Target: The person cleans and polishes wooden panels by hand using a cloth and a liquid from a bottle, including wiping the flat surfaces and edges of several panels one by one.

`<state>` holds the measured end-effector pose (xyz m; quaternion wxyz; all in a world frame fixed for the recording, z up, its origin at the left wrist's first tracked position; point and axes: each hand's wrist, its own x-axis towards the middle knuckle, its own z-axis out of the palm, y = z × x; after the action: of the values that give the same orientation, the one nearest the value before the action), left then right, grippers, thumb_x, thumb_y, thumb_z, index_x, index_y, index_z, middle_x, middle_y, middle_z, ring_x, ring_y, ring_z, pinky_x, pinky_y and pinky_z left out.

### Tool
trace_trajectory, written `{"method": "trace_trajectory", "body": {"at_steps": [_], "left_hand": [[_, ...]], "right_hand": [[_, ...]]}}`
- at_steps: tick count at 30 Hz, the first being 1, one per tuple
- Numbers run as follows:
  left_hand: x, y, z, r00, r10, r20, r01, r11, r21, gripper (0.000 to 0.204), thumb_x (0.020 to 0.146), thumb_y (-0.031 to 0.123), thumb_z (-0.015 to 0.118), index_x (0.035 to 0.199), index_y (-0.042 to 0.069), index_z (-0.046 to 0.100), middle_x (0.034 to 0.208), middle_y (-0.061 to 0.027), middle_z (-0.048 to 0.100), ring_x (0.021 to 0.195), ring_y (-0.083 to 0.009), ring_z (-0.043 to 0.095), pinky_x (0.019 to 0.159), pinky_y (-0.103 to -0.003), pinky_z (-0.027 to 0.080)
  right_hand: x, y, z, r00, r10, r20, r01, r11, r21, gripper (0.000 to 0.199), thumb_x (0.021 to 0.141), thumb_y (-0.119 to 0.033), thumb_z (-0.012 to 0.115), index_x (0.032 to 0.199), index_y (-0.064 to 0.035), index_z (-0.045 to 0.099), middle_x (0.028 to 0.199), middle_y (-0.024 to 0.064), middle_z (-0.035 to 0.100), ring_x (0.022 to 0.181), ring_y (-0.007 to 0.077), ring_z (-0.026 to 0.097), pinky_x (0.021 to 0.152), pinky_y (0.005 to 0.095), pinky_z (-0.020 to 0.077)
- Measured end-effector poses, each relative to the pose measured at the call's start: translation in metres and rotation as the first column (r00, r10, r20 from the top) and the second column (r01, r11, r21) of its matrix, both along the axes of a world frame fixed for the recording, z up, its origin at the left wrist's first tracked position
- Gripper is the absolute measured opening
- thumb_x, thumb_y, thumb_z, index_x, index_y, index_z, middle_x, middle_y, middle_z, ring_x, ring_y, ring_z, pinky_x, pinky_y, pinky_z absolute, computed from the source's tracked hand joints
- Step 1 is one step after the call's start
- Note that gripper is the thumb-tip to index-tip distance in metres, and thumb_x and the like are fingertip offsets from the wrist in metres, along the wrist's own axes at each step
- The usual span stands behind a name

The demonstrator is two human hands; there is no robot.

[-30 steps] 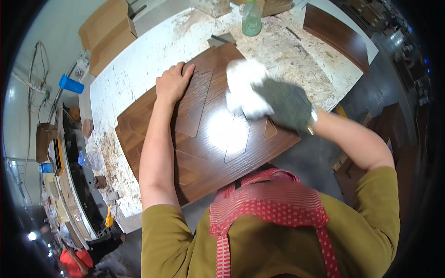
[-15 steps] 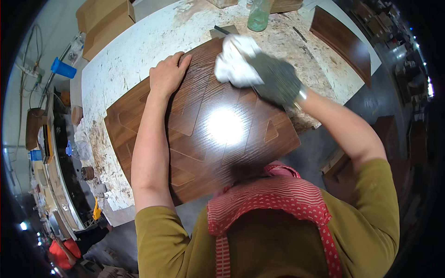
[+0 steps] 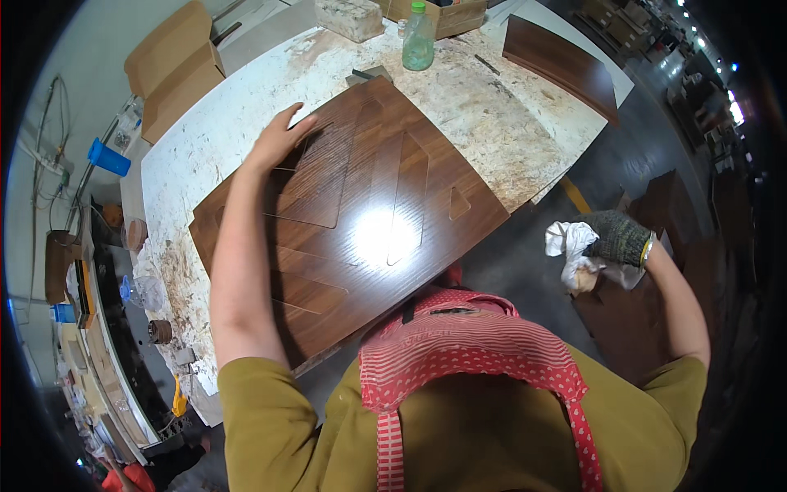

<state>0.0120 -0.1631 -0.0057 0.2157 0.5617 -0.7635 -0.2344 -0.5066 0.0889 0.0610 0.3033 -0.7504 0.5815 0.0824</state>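
A dark brown wooden panel with shallow carved grooves lies on the worktable, its near right edge reaching past the table. At the panel's far left edge rests my bare left hand, thumb and fingers apart, holding nothing. Away to the right, off the table and above dark brown boards, my right hand wears a dark knitted glove. Its fingers are closed on a crumpled white cloth, which has a brownish stain on its lower part. A bright light reflection covers part of the panel's middle.
The stained white worktable carries a green-capped bottle, a curved brown board and a pale block. An open cardboard box stands far left, near a blue cup. Brown boards stand at right.
My right hand has swung from the panel's far right part out to the right, off the table, with the cloth. My left hand has shifted slightly left along the panel's edge.
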Motion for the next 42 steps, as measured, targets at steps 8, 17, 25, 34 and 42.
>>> {"method": "trace_trajectory", "body": {"at_steps": [8, 17, 25, 34, 42], "left_hand": [[0.093, 0.045, -0.011, 0.966, 0.105, 0.235, -0.129, 0.988, 0.085, 0.078, 0.083, 0.051, 0.072, 0.138, 0.0, 0.05, 0.138, -0.0191, 0.055, 0.13, -0.0328, 0.05, 0.106, -0.038, 0.04], [0.072, 0.063, -0.021, 0.921, 0.28, 0.272, -0.175, 0.919, -0.354, 0.05, 0.082, 0.039, 0.076, 0.109, -0.001, 0.067, 0.106, -0.0179, 0.067, 0.1, -0.0362, 0.059, 0.089, -0.041, 0.047], [0.032, 0.083, 0.055, 0.918, 0.317, 0.239, -0.225, 0.911, -0.346, 0.054, 0.075, 0.04, 0.082, 0.104, -0.001, 0.064, 0.09, -0.0179, 0.068, 0.08, -0.0333, 0.064, 0.074, -0.041, 0.049], [-0.123, 0.033, 0.175, 0.988, 0.023, 0.151, 0.076, 0.784, -0.616, 0.045, 0.079, 0.024, 0.083, 0.107, -0.002, 0.06, 0.089, -0.0079, 0.063, 0.084, -0.0135, 0.057, 0.078, -0.028, 0.047], [-0.37, -0.06, 0.207, 0.849, -0.496, -0.182, 0.18, 0.596, -0.782, 0.051, 0.081, 0.037, 0.075, 0.117, 0.002, 0.063, 0.112, -0.0242, 0.066, 0.102, -0.037, 0.065, 0.089, -0.041, 0.049]], "right_hand": [[0.122, -0.007, -0.081, 0.644, -0.409, 0.646, 0.027, 0.857, 0.515, 0.072, 0.076, -0.024, 0.082, 0.137, -0.001, 0.052, 0.131, 0.01, 0.06, 0.118, 0.0182, 0.055, 0.106, 0.0342, 0.0408], [0.158, -0.01, -0.122, 0.186, -0.693, 0.696, -0.269, 0.646, 0.715, 0.073, 0.085, -0.014, 0.075, 0.148, -0.0008, 0.039, 0.146, 0.0088, 0.048, 0.13, 0.0165, 0.046, 0.111, 0.033, 0.035], [0.151, -0.006, -0.156, -0.064, -0.743, 0.667, -0.435, 0.622, 0.651, 0.073, 0.087, -0.015, 0.073, 0.148, -0.0046, 0.035, 0.139, 0.0077, 0.052, 0.127, 0.0157, 0.049, 0.108, 0.0315, 0.039], [0.078, -0.016, -0.077, -0.239, -0.431, 0.87, 0.2, 0.855, 0.479, 0.084, 0.067, -0.031, 0.08, 0.136, 0.0005, 0.043, 0.123, 0.0113, 0.055, 0.116, 0.0209, 0.054, 0.103, 0.0358, 0.0419], [-0.125, -0.01, 0.003, -0.036, -0.23, 0.972, 0.686, 0.702, 0.192, 0.077, 0.08, -0.031, 0.071, 0.144, -0.0038, 0.037, 0.118, 0.0084, 0.053, 0.107, 0.0184, 0.055, 0.097, 0.0322, 0.0452]]}}
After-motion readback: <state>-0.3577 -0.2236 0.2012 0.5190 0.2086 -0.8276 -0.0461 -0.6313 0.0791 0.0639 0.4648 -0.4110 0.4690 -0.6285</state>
